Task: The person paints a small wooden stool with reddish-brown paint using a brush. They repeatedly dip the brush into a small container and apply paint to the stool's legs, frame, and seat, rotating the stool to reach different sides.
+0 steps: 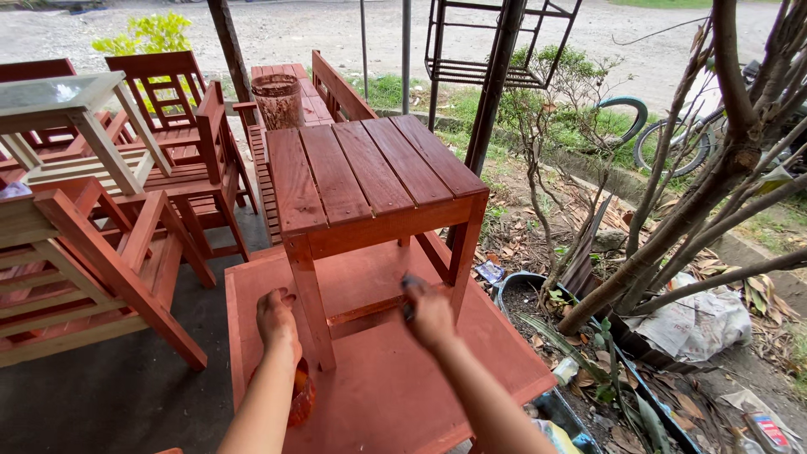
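A small red-brown slatted wooden stool (370, 168) stands on a larger red-stained wooden table top (403, 378). My left hand (277, 318), stained red, rests on the table top beside the stool's near left leg (313, 303). My right hand (427, 311) is shut on a dark paintbrush (409, 290), held at the stool's lower crossbar (370, 309). Whether the bristles touch the wood is hard to tell. An orange-red container (303, 395) sits under my left forearm, partly hidden.
Several red-stained chairs (176, 126) and frames (84, 269) stand at the left, with a bench (324, 92) and a stained bucket (277, 99) behind. A tree (698, 193), plant pot (521, 294), dry leaves and litter lie right. Bicycles (672, 126) are at the far right.
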